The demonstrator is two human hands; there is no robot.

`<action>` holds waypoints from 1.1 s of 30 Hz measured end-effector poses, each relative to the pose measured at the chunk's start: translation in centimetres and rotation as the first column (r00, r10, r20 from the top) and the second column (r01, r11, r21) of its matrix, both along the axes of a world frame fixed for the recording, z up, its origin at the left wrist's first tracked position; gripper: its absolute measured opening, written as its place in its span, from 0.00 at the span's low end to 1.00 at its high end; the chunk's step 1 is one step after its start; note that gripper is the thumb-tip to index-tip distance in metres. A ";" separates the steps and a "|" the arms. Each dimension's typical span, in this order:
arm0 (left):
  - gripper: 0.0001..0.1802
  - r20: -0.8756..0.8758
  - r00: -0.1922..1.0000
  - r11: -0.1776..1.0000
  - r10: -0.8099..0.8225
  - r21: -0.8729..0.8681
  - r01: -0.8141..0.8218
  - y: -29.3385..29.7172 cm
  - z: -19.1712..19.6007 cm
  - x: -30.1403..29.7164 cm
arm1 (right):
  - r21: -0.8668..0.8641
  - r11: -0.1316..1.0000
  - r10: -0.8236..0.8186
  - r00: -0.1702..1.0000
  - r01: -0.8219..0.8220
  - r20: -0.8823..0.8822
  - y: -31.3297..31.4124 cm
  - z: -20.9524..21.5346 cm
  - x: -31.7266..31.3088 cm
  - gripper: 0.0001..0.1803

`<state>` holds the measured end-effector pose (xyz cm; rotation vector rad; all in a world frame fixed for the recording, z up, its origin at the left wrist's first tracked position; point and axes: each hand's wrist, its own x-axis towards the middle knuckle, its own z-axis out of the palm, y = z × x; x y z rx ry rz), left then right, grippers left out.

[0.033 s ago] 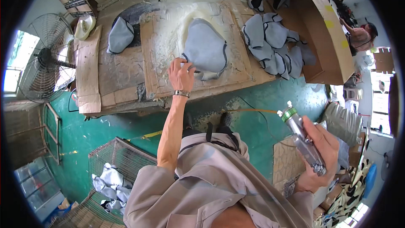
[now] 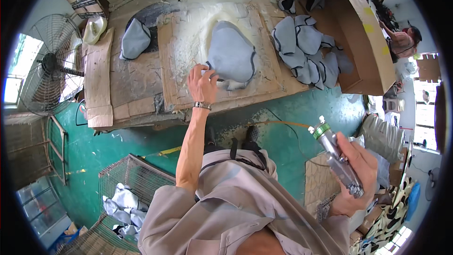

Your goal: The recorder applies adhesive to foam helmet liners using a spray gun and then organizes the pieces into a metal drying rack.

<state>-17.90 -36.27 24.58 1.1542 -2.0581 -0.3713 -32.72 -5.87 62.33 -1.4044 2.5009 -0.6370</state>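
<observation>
A cardboard-covered worktable [image 2: 137,73] stood on a green floor [image 2: 292,141]. Near its middle lay a black-edged grey fabric panel [image 2: 230,54], amid pale residue. The left hand [image 2: 202,84] touched the panel's lower left edge with bent fingers; with the fingertips partly hidden, I could not tell whether they pinched it. The right hand [image 2: 363,165] gripped a metal spray gun [image 2: 342,170] with a green ring, well apart from the panel. Similar grey pieces [image 2: 284,35] lay heaped to the right, beside an open cardboard box [image 2: 373,61].
</observation>
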 end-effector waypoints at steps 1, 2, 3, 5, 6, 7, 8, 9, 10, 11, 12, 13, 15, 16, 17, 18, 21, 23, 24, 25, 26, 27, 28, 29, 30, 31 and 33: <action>0.14 -0.042 0.999 0.999 0.014 -0.043 -0.016 -1.1 0.7 1.2 | -0.043 0.999 -0.024 0.998 0.026 0.061 -0.5 0.1 1.5 0.32; 0.14 -0.074 0.997 0.995 0.014 -0.099 -0.021 -2.7 1.6 2.6 | -0.010 1.000 -0.024 0.996 0.025 0.081 -1.3 0.0 2.8 0.33; 0.14 -0.064 0.997 0.994 0.050 -0.093 -0.056 -4.5 2.5 4.2 | 0.011 1.000 -0.004 0.993 0.002 0.120 -2.1 -0.1 3.7 0.33; 0.13 -0.080 0.995 0.987 0.054 -0.146 -0.065 -8.9 4.1 7.9 | 0.050 0.998 0.032 0.979 -0.043 0.200 -3.8 -0.3 5.3 0.34; 0.13 -0.052 0.997 0.989 0.056 -0.132 -0.062 -11.1 4.5 9.9 | 0.037 0.998 0.043 0.975 -0.053 0.216 -4.5 -0.5 6.1 0.34; 0.13 -0.023 0.996 0.968 0.081 -0.237 -0.084 -13.2 4.5 12.0 | 0.058 0.997 0.031 0.973 -0.046 0.228 -5.2 -0.5 6.7 0.34; 0.13 0.002 0.993 0.945 0.121 -0.307 -0.114 -14.8 4.1 14.3 | 0.027 0.998 0.051 0.973 -0.059 0.227 -5.7 -0.6 7.2 0.34; 0.13 0.051 0.984 0.924 0.172 -0.356 -0.143 -16.1 3.2 16.7 | 0.030 0.998 0.045 0.961 -0.055 0.272 -6.1 -0.6 7.7 0.34; 0.13 0.115 0.967 0.916 0.227 -0.362 -0.172 -17.0 1.8 19.2 | 0.045 0.998 0.026 0.951 -0.041 0.308 -6.4 -0.6 8.1 0.35; 0.13 0.192 0.935 0.892 0.298 -0.404 -0.202 -17.5 0.1 21.8 | 0.030 0.999 0.024 0.951 -0.035 0.307 -6.5 -0.6 8.5 0.35; 0.13 0.292 0.887 0.889 0.357 -0.398 -0.227 -17.8 -1.9 24.4 | 0.010 0.998 0.054 0.963 -0.059 0.265 -6.4 -0.6 8.7 0.35; 0.15 0.382 0.828 0.898 0.410 -0.328 -0.294 -17.9 -4.1 26.9 | 0.016 0.998 0.049 0.974 -0.054 0.220 -6.3 -0.5 8.9 0.36; 0.19 0.589 0.697 0.896 0.409 -0.114 -0.430 -18.3 -8.6 31.2 | -0.025 0.996 0.084 0.989 -0.082 0.118 -6.0 -0.6 8.6 0.36; 0.23 0.634 0.647 0.872 0.423 -0.092 -0.480 -18.5 -10.7 32.8 | -0.015 0.998 0.066 0.993 -0.064 0.103 -5.8 -0.6 8.1 0.36; 0.28 0.616 0.648 0.832 0.448 -0.022 -0.554 -18.7 -12.4 34.0 | 0.021 0.999 0.034 0.995 -0.036 0.092 -5.5 -0.6 7.6 0.35; 0.37 0.575 0.688 0.787 0.444 0.117 -0.606 -18.9 -13.8 34.9 | 0.020 1.000 0.022 0.997 -0.024 0.079 -5.3 -0.7 7.0 0.35; 0.44 -0.307 0.704 0.707 0.640 0.594 -0.383 -18.0 -15.9 35.7 | -0.010 0.997 0.082 0.996 -0.082 0.034 -4.1 -0.3 5.3 0.35; 0.46 -0.329 0.651 0.697 0.684 0.557 -0.451 -15.6 -15.7 35.4 | -0.039 0.998 0.052 0.999 -0.052 -0.005 -2.9 -0.1 4.8 0.34; 0.44 -0.378 0.656 0.744 0.654 0.481 -0.464 -13.9 -15.4 35.1 | -0.015 0.999 0.041 0.999 -0.041 0.021 -2.1 0.2 4.7 0.33; 0.42 -0.419 0.637 0.761 0.647 0.397 -0.513 -11.8 -15.1 34.7 | 0.009 1.000 0.028 0.998 -0.029 0.047 -1.2 0.6 4.4 0.32; 0.42 -0.511 0.602 0.789 0.613 0.442 -0.428 -9.5 -15.0 34.1 | 0.060 0.998 0.019 0.999 -0.021 0.038 -0.3 0.8 4.0 0.31; 0.40 -0.504 0.627 0.800 0.594 0.451 -0.396 -6.9 -15.0 33.4 | 0.080 0.995 0.046 0.998 -0.050 0.050 0.6 1.1 3.5 0.29; 0.38 -0.478 0.607 0.761 0.635 0.524 -0.383 -4.0 -15.2 32.5 | 0.042 0.998 -0.048 0.999 0.049 -0.021 1.6 0.8 3.3 0.28; 0.36 -0.509 0.555 0.738 0.659 0.580 -0.344 -0.9 -15.6 31.6 | 0.040 0.986 -0.156 0.981 0.162 -0.118 2.4 0.6 2.7 0.27; 0.33 -0.376 0.637 0.709 0.673 0.571 -0.413 2.3 -16.1 30.6 | -0.007 0.992 -0.129 0.988 0.128 -0.084 3.2 0.6 1.5 0.26; 0.32 -0.414 0.638 0.736 0.649 0.556 -0.387 5.7 -16.9 29.7 | -0.010 0.994 -0.112 0.990 0.112 -0.082 4.0 0.6 0.3 0.26; 0.31 -0.323 0.634 0.641 0.703 0.675 -0.366 12.3 -19.1 28.3 | -0.090 0.969 0.238 0.967 -0.231 0.087 5.0 0.3 -2.2 0.27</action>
